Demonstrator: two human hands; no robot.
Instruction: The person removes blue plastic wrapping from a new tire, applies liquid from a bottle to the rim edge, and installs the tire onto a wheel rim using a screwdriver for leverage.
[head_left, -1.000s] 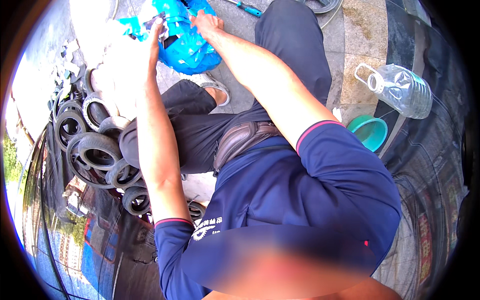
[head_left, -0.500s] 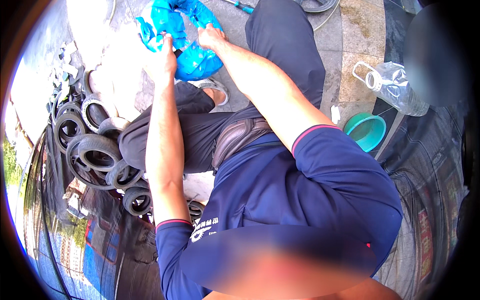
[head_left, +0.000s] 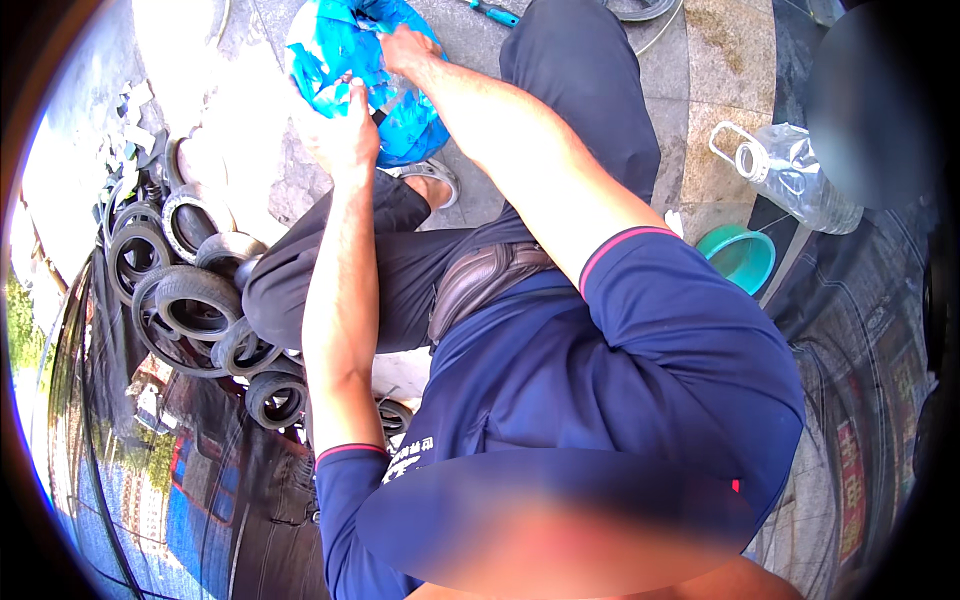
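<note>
A crumpled bright blue plastic wrapping (head_left: 400,135), bunched round something dark of which only bits show, lies in front of me at the top of the view. My left hand (head_left: 345,130) grips its near left part, thumb up, fingers closed and partly hidden. My right hand (head_left: 405,50) is closed on its upper right part, fingers bent into the plastic. Beneath and beside it are my crossed legs in dark trousers and a foot in a grey sandal (head_left: 446,182).
Several black tyres (head_left: 195,300) are piled at the left. At the right lie a clear plastic jug (head_left: 800,185) on its side, a turquoise basin (head_left: 760,260) and a dark tarp. A teal-handled tool (head_left: 490,12) and a coil (head_left: 645,10) lie beyond the bundle.
My left hand has moved down and to the right with the plastic. My right hand dipped slightly, then rose again. A dark blurred shape has appeared at the upper right edge.
</note>
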